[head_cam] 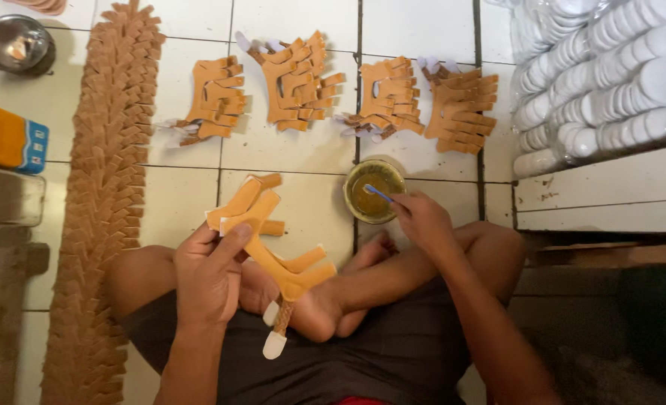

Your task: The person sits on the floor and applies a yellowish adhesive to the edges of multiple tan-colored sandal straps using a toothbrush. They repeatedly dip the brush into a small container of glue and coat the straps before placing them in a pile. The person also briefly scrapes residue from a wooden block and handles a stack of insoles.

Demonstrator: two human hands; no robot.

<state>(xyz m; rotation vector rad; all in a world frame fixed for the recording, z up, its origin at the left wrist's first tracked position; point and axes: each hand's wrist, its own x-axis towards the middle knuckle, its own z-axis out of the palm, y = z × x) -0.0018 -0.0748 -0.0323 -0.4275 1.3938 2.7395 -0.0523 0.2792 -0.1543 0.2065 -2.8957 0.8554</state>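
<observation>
My left hand [211, 271] holds a tan leather strap piece [269, 247], a forked shape with white tips, above my crossed legs. My right hand [421, 220] grips a small blue-handled brush [378, 194] whose tip dips into a round bowl of amber glue [373, 190] on the white tiled floor. The bowl sits just in front of my right knee.
Several fanned piles of tan strap pieces [299, 79] lie on the tiles ahead. A long overlapping row of brown pieces [104, 202] runs down the left. Bagged stacks of white discs [603, 71] fill the top right, above a white ledge [599, 191]. A metal bowl [14, 43] and an orange box [6, 139] sit far left.
</observation>
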